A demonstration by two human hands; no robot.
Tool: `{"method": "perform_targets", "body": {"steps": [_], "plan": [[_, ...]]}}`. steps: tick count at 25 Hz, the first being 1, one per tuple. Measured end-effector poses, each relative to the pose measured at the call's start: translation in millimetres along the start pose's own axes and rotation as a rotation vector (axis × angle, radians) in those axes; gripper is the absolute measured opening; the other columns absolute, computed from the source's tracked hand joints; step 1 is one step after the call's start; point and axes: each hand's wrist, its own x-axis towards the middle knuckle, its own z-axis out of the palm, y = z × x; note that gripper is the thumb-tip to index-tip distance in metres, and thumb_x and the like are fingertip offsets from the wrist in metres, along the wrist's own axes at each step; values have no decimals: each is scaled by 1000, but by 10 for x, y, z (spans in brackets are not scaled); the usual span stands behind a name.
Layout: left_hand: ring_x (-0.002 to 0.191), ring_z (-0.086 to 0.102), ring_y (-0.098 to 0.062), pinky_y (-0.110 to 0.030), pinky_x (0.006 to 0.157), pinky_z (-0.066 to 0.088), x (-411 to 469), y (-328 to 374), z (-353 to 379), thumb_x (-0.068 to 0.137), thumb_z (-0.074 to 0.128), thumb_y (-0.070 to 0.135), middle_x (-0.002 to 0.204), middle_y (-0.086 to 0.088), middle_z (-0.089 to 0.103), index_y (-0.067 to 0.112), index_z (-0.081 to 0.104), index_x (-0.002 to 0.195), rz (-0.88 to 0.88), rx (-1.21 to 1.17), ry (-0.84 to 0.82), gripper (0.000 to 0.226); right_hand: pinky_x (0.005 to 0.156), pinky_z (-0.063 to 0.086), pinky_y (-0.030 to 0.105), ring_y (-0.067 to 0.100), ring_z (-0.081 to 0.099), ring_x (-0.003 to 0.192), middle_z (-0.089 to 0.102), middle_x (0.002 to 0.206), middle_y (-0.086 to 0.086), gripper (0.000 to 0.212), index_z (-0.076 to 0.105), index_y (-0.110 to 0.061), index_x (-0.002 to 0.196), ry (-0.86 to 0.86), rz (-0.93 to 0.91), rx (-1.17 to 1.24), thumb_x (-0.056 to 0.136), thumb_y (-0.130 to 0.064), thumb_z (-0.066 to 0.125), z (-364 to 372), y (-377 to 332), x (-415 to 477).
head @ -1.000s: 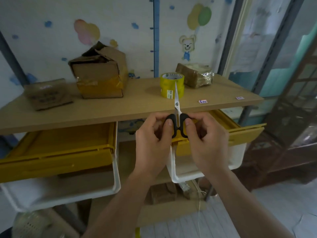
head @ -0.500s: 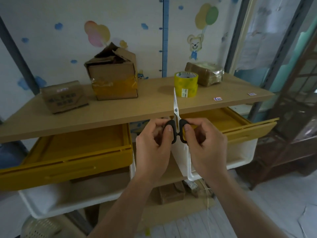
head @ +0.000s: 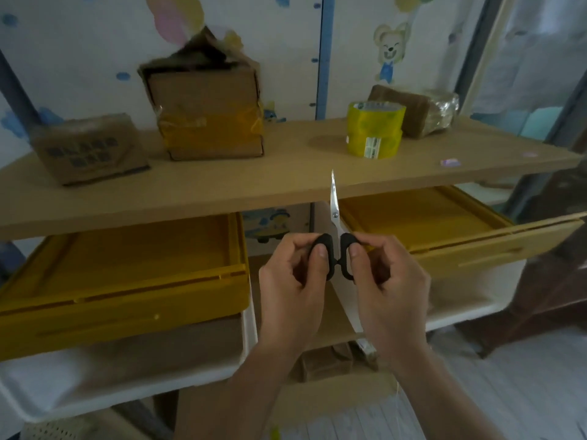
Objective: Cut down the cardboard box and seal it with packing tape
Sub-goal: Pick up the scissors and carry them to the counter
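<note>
Left hand (head: 295, 290) and right hand (head: 387, 290) each pinch a scissors (head: 334, 211) loop, blades pointing far; box (head: 206, 112) stands far-left on the shelf (head: 222, 185), nearer the left hand.

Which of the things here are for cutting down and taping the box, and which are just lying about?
For the job: scissors, gripped at the handles by left hand and right hand; open-topped cardboard box; yellow packing tape.

Lying about: small printed carton; tape-wrapped parcel; yellow-lidded bins under the shelf.
</note>
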Motion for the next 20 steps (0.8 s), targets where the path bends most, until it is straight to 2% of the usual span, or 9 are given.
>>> {"method": "perform_targets", "body": {"steps": [3, 6, 11, 16, 20], "plan": [[76, 68, -11, -20, 60, 55, -160, -534, 145, 100, 55, 21, 87, 12, 69, 32, 59, 101, 49, 10, 9, 12, 49, 51, 25, 14, 63, 62, 65, 74, -12, 8, 63, -23, 103, 62, -14, 27, 97, -22, 57, 220, 514, -285], [71, 66, -12, -24, 55, 54, -529, -1216, 277, 101, 52, 28, 84, 10, 68, 33, 58, 101, 103, -2, -26, 8, 48, 49, 34, 17, 60, 57, 63, 68, -11, 11, 63, -26, 105, 172, 38, 43, 98, -29, 54, 459, 1139, -850], [68, 65, -7, -14, 57, 49, -1185, -2333, 362, 101, 52, 19, 80, 12, 67, 32, 57, 101, 115, -36, -41, 14, 48, 47, 23, 13, 59, 54, 62, 67, -12, 12, 65, -21, 103, 207, 53, 83, 98, -25, 56, 869, 2022, -1696], [60, 63, -7, -14, 51, 45, -1715, -3420, 338, 100, 53, 22, 72, 10, 65, 34, 56, 99, 183, -37, -6, 12, 42, 44, 37, 19, 56, 49, 61, 62, -2, 8, 63, -20, 102, 212, -38, 112, 98, -21, 56, 1319, 2811, -2470], [58, 64, -6, -18, 50, 48, -2125, -4058, 216, 97, 55, 29, 74, 10, 68, 30, 59, 100, 234, -76, 5, 5, 43, 44, 28, 15, 54, 48, 60, 61, -3, 11, 63, -20, 104, 251, -75, 209, 98, -21, 54, 1679, 3290, -3041]]}}
